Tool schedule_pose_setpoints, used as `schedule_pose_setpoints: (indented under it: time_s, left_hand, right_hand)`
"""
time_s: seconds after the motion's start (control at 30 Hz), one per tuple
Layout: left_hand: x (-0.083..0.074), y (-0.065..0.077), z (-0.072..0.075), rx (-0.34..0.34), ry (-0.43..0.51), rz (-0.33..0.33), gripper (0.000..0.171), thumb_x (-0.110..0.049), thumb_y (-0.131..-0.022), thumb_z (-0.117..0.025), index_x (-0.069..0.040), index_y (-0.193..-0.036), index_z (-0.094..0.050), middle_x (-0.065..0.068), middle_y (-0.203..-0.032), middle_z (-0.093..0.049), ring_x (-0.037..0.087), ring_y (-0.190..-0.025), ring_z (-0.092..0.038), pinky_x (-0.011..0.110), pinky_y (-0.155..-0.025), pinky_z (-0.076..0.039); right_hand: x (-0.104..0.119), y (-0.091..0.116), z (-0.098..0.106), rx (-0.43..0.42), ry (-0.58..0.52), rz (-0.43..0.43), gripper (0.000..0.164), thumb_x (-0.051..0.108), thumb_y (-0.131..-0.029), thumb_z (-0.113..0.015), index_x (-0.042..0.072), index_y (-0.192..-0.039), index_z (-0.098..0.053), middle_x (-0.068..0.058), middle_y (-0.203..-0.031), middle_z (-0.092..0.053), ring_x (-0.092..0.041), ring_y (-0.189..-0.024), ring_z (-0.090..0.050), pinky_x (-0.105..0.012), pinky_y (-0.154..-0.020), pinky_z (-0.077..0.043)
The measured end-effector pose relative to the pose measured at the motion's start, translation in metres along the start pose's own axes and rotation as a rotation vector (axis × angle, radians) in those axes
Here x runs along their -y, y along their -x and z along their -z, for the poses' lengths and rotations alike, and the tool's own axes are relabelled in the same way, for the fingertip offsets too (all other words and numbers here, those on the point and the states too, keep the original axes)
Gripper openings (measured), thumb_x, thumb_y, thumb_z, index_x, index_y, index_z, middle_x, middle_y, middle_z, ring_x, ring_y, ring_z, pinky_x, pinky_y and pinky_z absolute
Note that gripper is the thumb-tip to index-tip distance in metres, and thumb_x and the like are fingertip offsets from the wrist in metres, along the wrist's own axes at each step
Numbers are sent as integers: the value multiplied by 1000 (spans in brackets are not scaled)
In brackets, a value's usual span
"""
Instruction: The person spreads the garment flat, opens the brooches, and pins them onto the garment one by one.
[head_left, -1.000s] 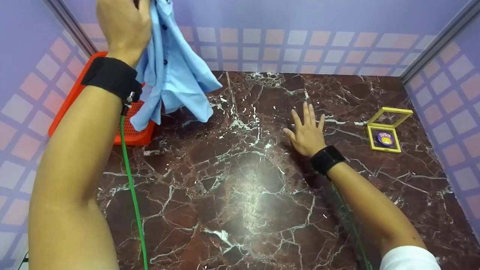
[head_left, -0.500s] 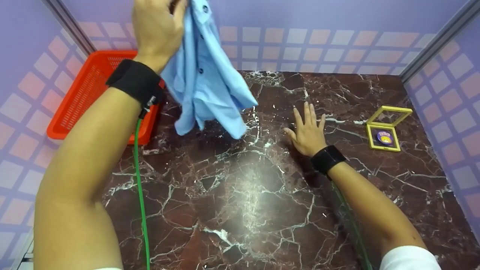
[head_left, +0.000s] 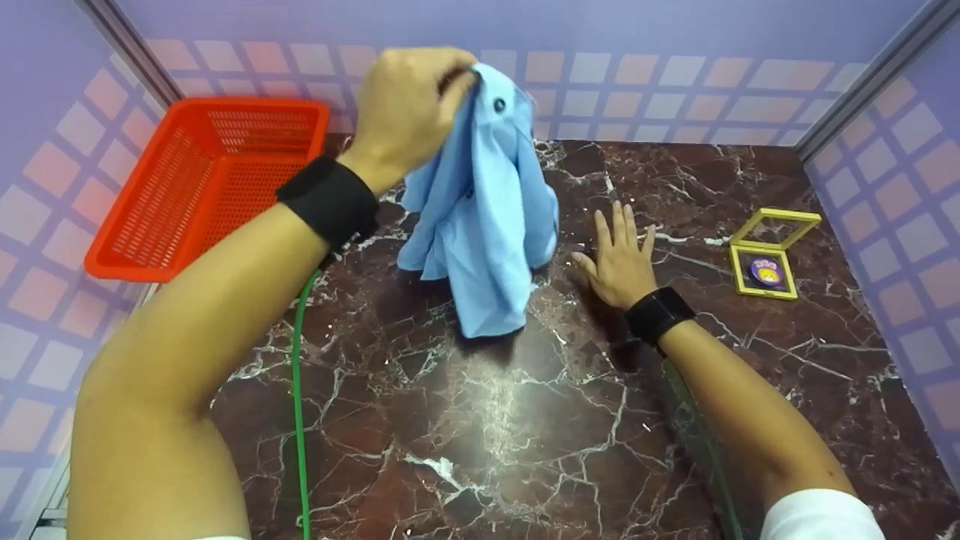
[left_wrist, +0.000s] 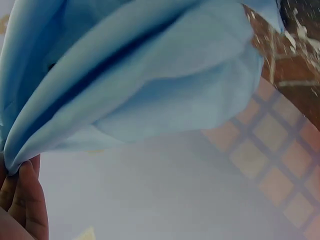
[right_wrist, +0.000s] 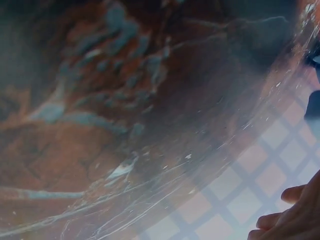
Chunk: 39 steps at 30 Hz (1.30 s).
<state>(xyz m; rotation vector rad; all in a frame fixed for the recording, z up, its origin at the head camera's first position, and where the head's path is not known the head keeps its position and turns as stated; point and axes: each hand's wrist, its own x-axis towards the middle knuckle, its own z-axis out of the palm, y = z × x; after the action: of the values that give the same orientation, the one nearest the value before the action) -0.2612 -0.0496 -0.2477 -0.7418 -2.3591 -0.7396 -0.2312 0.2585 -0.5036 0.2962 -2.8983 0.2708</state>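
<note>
- Light-blue button-front shirt, one: hangs bunched above the table, between basket and right hand; whether its lowest edge touches the surface cannot be told.
- Left hand: fingers pinch the shirt by a small fold at its top, near a dark button.
- Right hand: fingers spread and extended, palm down at the table, holding nothing.
- Risk, chief: so narrow a pinch could slip, dropping the shirt in a heap.
- Risk, second: the loose folds could land doubled under, or partly over the right hand close beside.
- Risk, minor: the green cable below the left wrist strap could snag or be caught under cloth.
- Surface: dark red-brown marble-patterned table, white-veined, glossy, with a bright reflection towards the front.
- Red plastic basket, perforated: back left.
- Yellow hinged display case, lid raised, purple round badge inside: right, well apart from the shirt.
- Room: lilac partition walls, pink-and-white square pattern, metal corner strips.
</note>
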Motion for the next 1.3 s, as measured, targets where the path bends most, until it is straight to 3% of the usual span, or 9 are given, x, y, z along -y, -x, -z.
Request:
schedule_pose_setpoints:
  time_s: [0.37, 0.57, 0.7, 1.0, 1.17, 1.3]
  left_hand:
    - [-20, 30, -14, 105, 86, -56, 17, -19, -91, -57, -10, -96, -71, 2, -90, -71, 12, -71, -64, 25, -66, -49]
    - [-14, 41, -20, 138, 64, -61, 19, -21, -92, -56, -10, -97, -71, 2, -87, -70, 13, -67, -61, 29, -62, -47]
    - [-4, 48, -24, 193, 21, -24, 20, -23, -92, -55, -10, -98, -70, 3, -87, -70, 15, -67, -60, 32, -61, -46]
    - [21, 60, -32, 400, -43, 17, 21, -24, -88, -54, -13, -97, -70, 1, -80, -67, 16, -65, -56, 35, -62, -45]
    - [34, 64, -34, 623, -32, -30, 19, -20, -86, -55, -15, -96, -70, 0, -84, -67, 16, -66, -56, 34, -64, -46]
    - [44, 67, -37, 748, -13, -95, 18, -15, -84, -56, -13, -97, -69, 1, -83, -66, 16, -66, -57, 32, -66, -46]
  right_hand:
    - [3, 1, 1, 35, -5, 6, 76, 55, -92, -38, 8, -148, -19, -23, -152, -6, -35, -140, -1, -63, -104, 3]
    - [5, 1, 2, 56, -17, 28, 70, 53, -93, -39, 6, -144, -29, -22, -152, -8, -36, -140, -3, -61, -105, 1]
    - [7, 2, 2, 86, -20, 39, 67, 52, -94, -37, 6, -142, -34, -22, -152, -10, -36, -140, -5, -61, -106, -2]
    - [8, 1, 0, 84, -53, 58, 59, 50, -95, -35, 7, -133, -49, -22, -150, -16, -35, -139, -8, -60, -106, -4]
    - [7, 0, -3, 46, -105, 76, 57, 50, -96, -33, 8, -130, -52, -23, -149, -20, -36, -139, -12, -59, -106, -11]
    - [6, -1, -4, 8, -122, 92, 56, 49, -96, -33, 7, -128, -53, -24, -147, -24, -38, -137, -16, -58, -106, -14]
